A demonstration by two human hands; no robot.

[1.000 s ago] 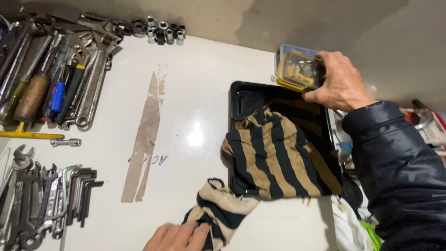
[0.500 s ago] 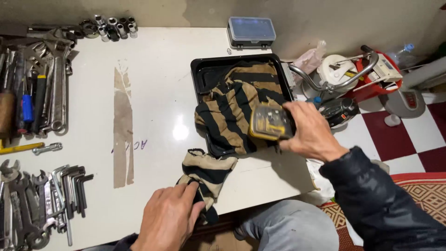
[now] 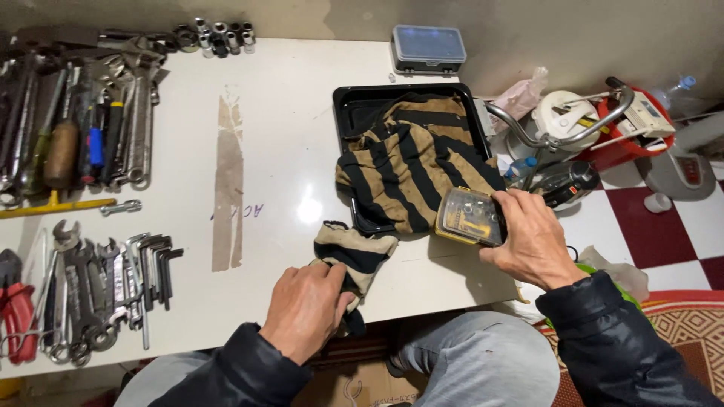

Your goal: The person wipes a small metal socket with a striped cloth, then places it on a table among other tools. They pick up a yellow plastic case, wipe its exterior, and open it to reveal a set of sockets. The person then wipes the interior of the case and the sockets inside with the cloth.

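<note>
Head view, right hand (image 3: 532, 241) fingers gripping yellow case (image 3: 470, 216), now lower, left hand (image 3: 305, 307) clutching striped cloth (image 3: 411, 169).

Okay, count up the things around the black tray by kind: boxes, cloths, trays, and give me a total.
Small lidded plastic boxes: 2, a yellow-rimmed clear one in the right hand, a grey-blue one at the wall.
Tan and black striped cloths: 1, its end under the left hand.
Black plastic trays: 1.
Total: 4.
</note>
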